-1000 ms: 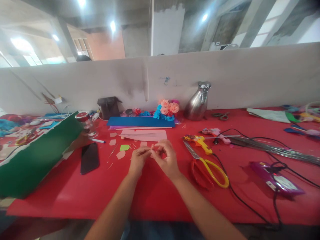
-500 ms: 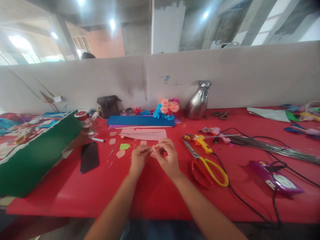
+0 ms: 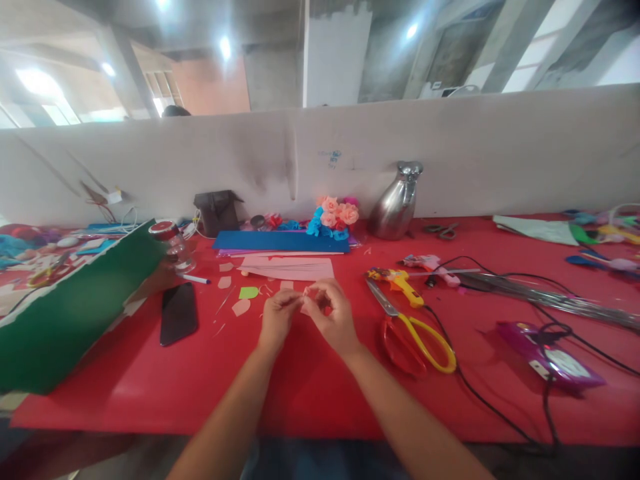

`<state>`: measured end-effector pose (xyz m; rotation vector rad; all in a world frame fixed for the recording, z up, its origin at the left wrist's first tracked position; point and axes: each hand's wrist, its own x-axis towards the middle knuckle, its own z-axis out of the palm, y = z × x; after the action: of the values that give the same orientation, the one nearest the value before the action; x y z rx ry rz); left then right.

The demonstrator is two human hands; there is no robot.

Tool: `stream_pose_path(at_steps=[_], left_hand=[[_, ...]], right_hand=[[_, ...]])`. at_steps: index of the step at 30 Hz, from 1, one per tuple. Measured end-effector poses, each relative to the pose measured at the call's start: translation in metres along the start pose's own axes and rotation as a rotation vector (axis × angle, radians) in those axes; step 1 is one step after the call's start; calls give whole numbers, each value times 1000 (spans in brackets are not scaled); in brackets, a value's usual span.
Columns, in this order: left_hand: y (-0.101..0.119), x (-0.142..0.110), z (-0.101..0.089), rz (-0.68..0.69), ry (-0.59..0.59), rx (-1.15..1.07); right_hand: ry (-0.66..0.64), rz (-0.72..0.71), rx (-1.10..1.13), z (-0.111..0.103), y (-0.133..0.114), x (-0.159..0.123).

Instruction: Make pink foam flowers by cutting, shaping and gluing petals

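Observation:
A small pink paper piece [image 3: 307, 292] is pinched between the fingertips of both hands, mostly covered by them. My left hand [image 3: 277, 320] is closed on its left side, thumb against forefinger. My right hand [image 3: 334, 317] is closed on the right, its fingers curled over the piece. Left of the hands lie a green paper petal [image 3: 249, 293] and a pink paper petal [image 3: 241, 307], with thin scraps around them. Just beyond, a pink paper sheet [image 3: 287, 269] lies flat. Scissors with yellow and red handles [image 3: 413, 327] rest to the right.
A yellow glue gun [image 3: 406, 287], a purple power box [image 3: 550, 357] with black cables and a bundle of wires [image 3: 555, 293] occupy the right side. A phone [image 3: 179, 315], glass jar [image 3: 173, 247] and green board [image 3: 85, 313] lie left. Paper flowers [image 3: 336, 217] and a metal jug [image 3: 397, 203] stand behind.
The fingers of my right hand have shifted very slightly at the pink piece. Both hands stay in the same place, and the other things have not moved.

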<state>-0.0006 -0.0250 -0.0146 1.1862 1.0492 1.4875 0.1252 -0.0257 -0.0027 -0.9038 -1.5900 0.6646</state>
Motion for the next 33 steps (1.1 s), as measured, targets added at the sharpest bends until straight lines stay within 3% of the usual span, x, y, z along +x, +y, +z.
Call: stream_pose_path(at_steps=[19,24,29,33], left_hand=[[-3,0,0,-13,-33,-20],[0,0,-1,-29,-18,-137],[1,2,-1,-57,-23,-300],[-1,2,-1,-135,-26,-320]], right_hand=[[29,6,-48,-3,1,2],[-43,63,-58,0,4,2],[-204,137,-12,6,9,0],[-211,161,18,8,14,-1]])
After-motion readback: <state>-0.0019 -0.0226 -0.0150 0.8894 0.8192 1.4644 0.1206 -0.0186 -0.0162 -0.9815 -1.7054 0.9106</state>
